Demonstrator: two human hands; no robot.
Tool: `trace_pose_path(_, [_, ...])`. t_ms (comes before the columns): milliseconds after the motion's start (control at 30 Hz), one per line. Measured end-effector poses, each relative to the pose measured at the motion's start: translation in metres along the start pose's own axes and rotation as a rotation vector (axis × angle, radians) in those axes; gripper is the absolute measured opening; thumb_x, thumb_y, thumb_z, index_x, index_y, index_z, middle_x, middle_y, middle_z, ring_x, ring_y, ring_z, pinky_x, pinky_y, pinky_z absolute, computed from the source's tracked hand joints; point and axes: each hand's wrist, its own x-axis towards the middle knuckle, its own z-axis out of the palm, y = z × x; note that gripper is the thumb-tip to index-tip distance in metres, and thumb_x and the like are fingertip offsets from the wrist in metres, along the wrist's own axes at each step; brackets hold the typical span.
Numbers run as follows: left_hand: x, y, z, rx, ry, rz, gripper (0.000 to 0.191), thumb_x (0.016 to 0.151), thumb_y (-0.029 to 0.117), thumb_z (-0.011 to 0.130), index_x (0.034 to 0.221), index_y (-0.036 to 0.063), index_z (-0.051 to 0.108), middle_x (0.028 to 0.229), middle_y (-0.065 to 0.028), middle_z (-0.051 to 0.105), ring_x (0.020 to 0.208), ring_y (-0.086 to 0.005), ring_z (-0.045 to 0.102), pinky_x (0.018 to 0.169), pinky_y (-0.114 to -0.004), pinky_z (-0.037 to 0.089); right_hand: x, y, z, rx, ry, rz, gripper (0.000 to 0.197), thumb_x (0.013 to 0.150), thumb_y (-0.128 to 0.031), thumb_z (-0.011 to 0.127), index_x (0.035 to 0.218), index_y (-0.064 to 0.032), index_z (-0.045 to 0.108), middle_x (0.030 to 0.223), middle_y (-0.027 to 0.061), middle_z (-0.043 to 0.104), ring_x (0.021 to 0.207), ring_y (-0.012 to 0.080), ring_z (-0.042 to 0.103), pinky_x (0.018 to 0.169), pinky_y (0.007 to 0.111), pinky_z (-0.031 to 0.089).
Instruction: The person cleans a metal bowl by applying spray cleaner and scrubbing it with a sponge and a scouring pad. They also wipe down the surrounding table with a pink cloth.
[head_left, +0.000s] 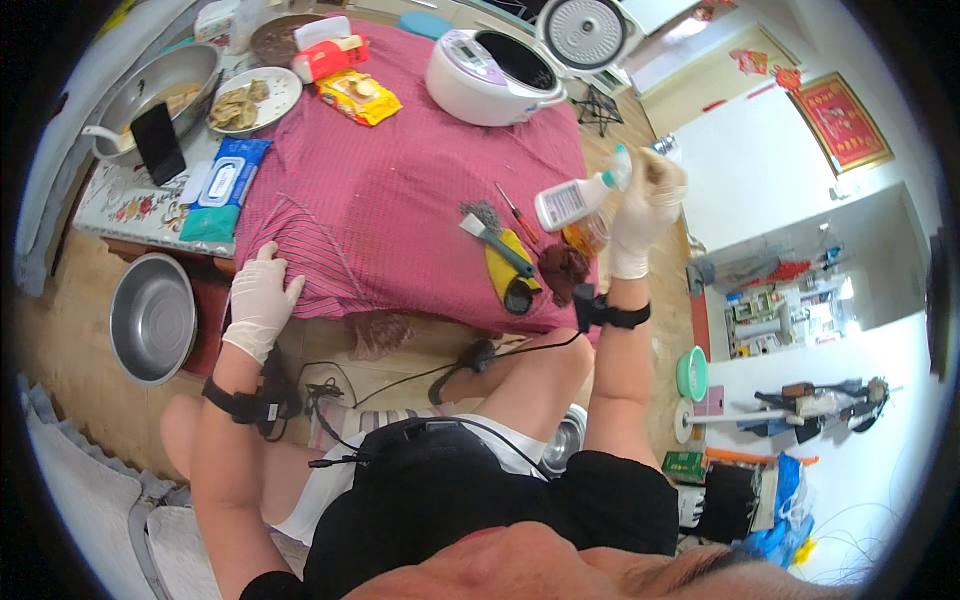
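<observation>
My left hand, in a pale disposable glove, lies at the left front edge of the pink checked cloth with its fingers apart and nothing in them. At the table's right side, my gloved right hand is raised with curled fingers, right beside the teal head of a white spray bottle. Whether it grips the bottle is hidden. Near it are a jar of amber liquid, a brown cloth, a scraper, a yellow-and-black item, a screwdriver and grey steel wool.
A rice cooker stands lid-up at the back. Toward the left are wipes packs, a phone, a plate of dumplings and a metal bowl. A steel basin sits lower left. Cables cross my lap.
</observation>
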Motion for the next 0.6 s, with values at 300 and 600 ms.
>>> trace_pose_path(300, [-0.001,-0.002,0.012,0.073,-0.038,-0.015,0.043,0.079,0.036,0.072,0.102,-0.0006,0.068,0.138,-0.0198,0.052,0.1,-0.0348,0.062,0.087,-0.044,0.049,-0.035,0.033,-0.031,-0.414,-0.06,0.024,0.045,0.083,-0.001,0.063,0.127,-0.0081,0.06,0.136,0.0145,0.054,0.126,0.0308,0.047,0.109,0.042,0.034])
trace_pose_path(600, [0.0,0.005,-0.005,0.025,-0.073,-0.046,0.036,0.081,0.034,0.071,0.094,0.0004,0.067,0.129,-0.0201,0.057,0.099,-0.0369,0.063,0.085,-0.045,0.05,-0.103,-0.077,0.121,0.43,-0.464,0.281,0.011,0.085,-0.005,0.066,0.095,-0.0054,0.071,0.093,0.0092,0.069,0.091,0.0239,0.064,0.083,0.034,0.049])
